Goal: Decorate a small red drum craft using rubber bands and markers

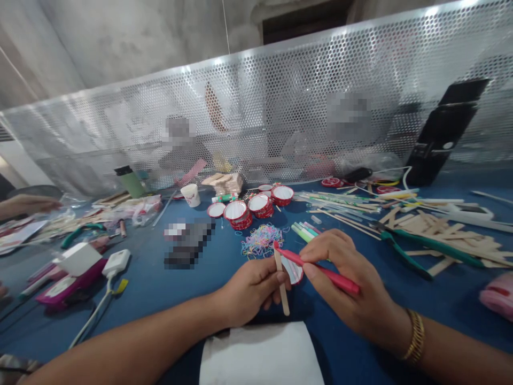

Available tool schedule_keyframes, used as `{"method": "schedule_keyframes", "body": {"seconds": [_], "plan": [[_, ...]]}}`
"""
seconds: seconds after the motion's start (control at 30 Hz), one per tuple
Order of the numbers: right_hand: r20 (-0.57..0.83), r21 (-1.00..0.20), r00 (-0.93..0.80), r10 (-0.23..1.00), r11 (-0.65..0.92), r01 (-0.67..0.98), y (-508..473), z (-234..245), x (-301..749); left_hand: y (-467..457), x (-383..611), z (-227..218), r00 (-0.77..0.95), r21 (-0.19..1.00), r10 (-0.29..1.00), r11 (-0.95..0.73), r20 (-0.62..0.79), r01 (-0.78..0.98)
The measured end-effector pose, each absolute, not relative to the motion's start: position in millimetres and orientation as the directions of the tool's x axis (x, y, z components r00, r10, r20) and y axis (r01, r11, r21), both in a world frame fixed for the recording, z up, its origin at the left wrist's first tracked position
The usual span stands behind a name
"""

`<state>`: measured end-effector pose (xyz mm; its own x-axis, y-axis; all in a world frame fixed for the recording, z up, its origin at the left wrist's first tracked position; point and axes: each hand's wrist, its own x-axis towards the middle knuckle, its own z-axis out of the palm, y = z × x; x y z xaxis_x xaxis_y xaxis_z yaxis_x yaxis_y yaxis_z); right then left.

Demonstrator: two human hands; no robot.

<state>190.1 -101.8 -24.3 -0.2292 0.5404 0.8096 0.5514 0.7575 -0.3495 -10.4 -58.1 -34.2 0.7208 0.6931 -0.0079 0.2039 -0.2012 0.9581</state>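
Note:
My left hand (256, 289) pinches a wooden craft stick (284, 302), which stands nearly upright between thumb and fingers. Its upper end shows a red mark. My right hand (347, 283) is closed around a red marker pen (339, 278), with the tip touching or very near the stick's top. Behind the hands lies a white round lid with a red rim (294, 271), partly covered by them. A heap of small coloured rubber bands (262, 240) lies just beyond. Below my hands is a white sheet or pad (262, 355).
Several red round tins (237, 215) and a paper cup (190, 195) stand further back. Green-handled pliers (433, 246) and piled craft sticks (452, 235) lie right. A white adapter (116, 263) with cable lies left. Another person's hand (36, 204) shows far left. A perforated metal screen (248, 107) closes the back.

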Motion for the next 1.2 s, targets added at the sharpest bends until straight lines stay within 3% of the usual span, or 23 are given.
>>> {"method": "schedule_keyframes", "body": {"seconds": [1.2], "plan": [[0.820, -0.337, -0.212, 0.531, 0.748, 0.572, -103.5, -22.9, 190.8, -57.5, -9.9, -35.2, 0.715, 0.962, 0.699, -0.183, -0.016, 0.201]]}}
